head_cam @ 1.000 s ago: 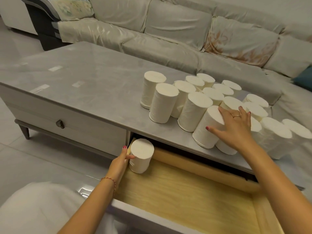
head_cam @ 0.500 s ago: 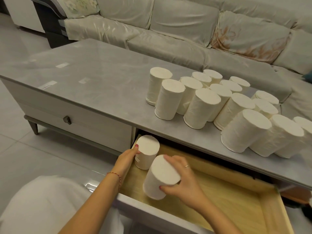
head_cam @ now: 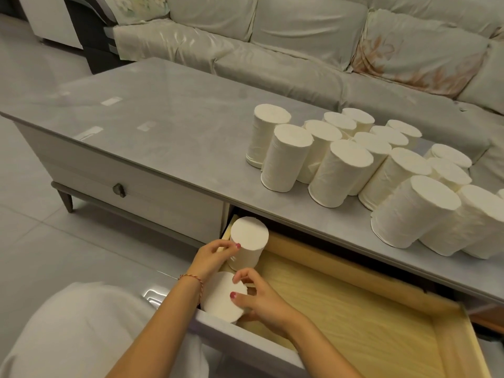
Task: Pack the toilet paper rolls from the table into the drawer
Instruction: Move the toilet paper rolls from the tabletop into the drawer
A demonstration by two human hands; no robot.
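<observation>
The open drawer (head_cam: 341, 304) has a pale wooden floor and sits under the grey table top (head_cam: 169, 137). Two white toilet paper rolls stand upright in its left end. My left hand (head_cam: 211, 257) rests against the side of the back roll (head_cam: 248, 241). My right hand (head_cam: 259, 298) grips the front roll (head_cam: 221, 297), which stands by the drawer's front wall, just in front of the back roll. Several more rolls (head_cam: 354, 165) stand packed together on the right part of the table.
A shut drawer with a dark knob (head_cam: 119, 190) lies to the left of the open one. A covered sofa (head_cam: 300, 50) runs behind the table. My white-clad knee (head_cam: 68, 328) is at the lower left, over the tiled floor (head_cam: 32, 241).
My right hand took a roll from the table, carried it down into the drawer and moved it left to the front left corner. My left hand stayed against the back roll.
</observation>
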